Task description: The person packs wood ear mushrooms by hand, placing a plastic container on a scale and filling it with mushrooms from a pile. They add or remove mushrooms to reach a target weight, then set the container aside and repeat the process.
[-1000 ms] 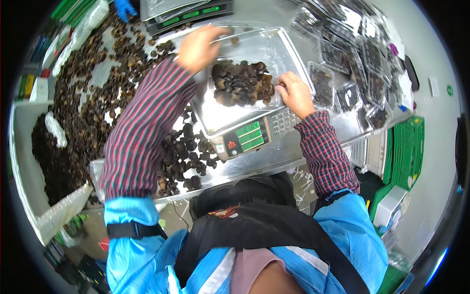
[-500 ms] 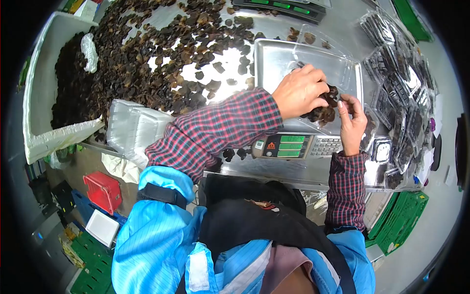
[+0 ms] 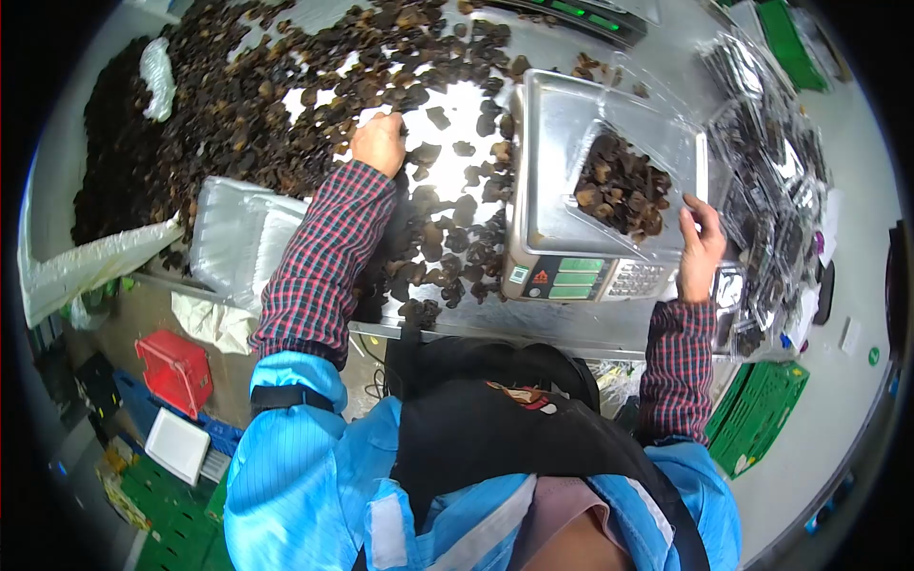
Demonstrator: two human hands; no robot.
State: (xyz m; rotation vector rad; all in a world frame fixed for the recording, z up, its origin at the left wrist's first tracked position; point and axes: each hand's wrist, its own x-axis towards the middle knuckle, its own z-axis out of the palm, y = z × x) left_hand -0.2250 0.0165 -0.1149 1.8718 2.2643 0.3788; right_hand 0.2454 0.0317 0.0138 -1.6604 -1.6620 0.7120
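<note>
Dark brown, ear-shaped mushroom pieces (image 3: 425, 195) lie scattered over the metal table. My left hand (image 3: 379, 145) is down among them, left of the scale, its fingers curled; what they pinch is hidden. A clear plastic clamshell box (image 3: 592, 143) rests with its lid raised on the metal pan of the scale (image 3: 552, 105), and a pile of the same mushrooms (image 3: 624, 186) fills part of it. At the pan's right edge, beside the box, my right hand (image 3: 703, 243) has its thumb and fingers slightly apart with nothing visible between them. Three green displays (image 3: 577, 279) glow on the scale.
Stacked clear plastic boxes (image 3: 762, 162) crowd the right side. Empty clear trays (image 3: 243, 238) stand at the table's left front edge, beside a white foam box (image 3: 100, 262). A second scale (image 3: 581, 17) sits at the back. Below are a red crate (image 3: 176, 373) and green crates (image 3: 762, 414).
My left hand has left the mushrooms in the box and moved left to the loose ones on the table. My right hand has come away from the pile, down to the pan's edge.
</note>
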